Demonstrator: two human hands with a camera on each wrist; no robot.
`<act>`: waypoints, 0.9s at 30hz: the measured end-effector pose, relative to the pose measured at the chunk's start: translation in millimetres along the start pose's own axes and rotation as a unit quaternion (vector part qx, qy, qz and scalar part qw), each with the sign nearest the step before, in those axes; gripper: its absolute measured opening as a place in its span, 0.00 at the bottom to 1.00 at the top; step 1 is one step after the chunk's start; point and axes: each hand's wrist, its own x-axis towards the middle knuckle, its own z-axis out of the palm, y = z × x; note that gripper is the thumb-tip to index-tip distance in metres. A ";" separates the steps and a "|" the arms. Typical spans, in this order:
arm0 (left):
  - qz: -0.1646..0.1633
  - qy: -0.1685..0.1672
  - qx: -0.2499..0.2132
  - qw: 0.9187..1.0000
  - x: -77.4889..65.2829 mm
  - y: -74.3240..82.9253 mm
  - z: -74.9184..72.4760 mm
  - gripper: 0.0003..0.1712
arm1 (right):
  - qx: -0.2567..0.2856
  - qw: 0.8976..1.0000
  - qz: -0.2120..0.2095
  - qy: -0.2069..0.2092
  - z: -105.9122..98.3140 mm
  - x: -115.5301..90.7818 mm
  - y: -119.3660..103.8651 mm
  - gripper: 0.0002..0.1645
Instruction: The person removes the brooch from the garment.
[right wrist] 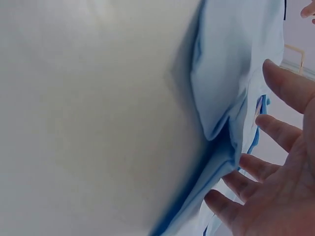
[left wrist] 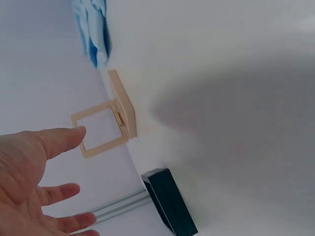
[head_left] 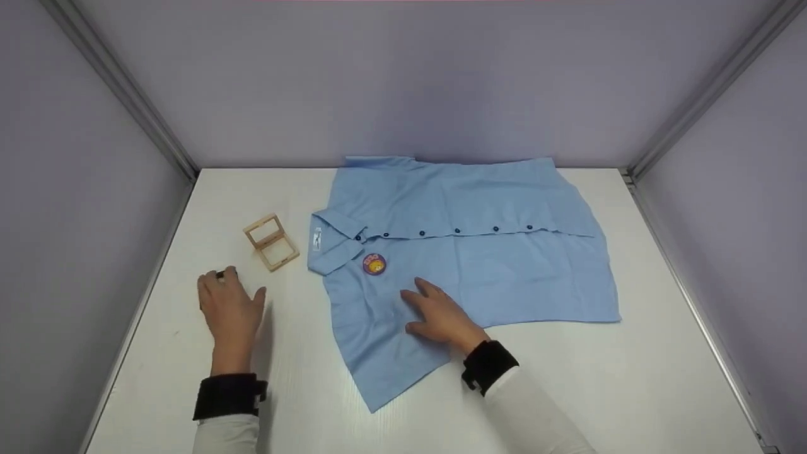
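A light blue short-sleeved shirt (head_left: pixel 504 277) lies spread on the white table, its row of dark buttons running sideways and its collar at the left. On its chest near the collar sits a round purple and yellow badge (head_left: pixel 374 264). My right hand (head_left: pixel 441 318) is over the lower sleeve side of the shirt, fingers spread and holding nothing. My left hand (head_left: pixel 230 309) hovers at the table's left, over a small dark box (left wrist: pixel 170 204) that it mostly hides in the head view. Its fingers are extended, apart from the box in the left wrist view.
A small hinged wooden case (head_left: pixel 270 238) with window-like openings stands unfolded between my left hand and the collar. Grey panels (head_left: pixel 391 82) enclose the table (head_left: pixel 302 391) at the back and both sides. The shirt's far edge reaches the back panel.
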 end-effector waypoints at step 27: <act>0.227 -0.237 0.061 0.942 -40.8 81.0 73.8 0.32 | -0.016 0.972 0.231 0.047 -76.3 3.3 96.0 0.43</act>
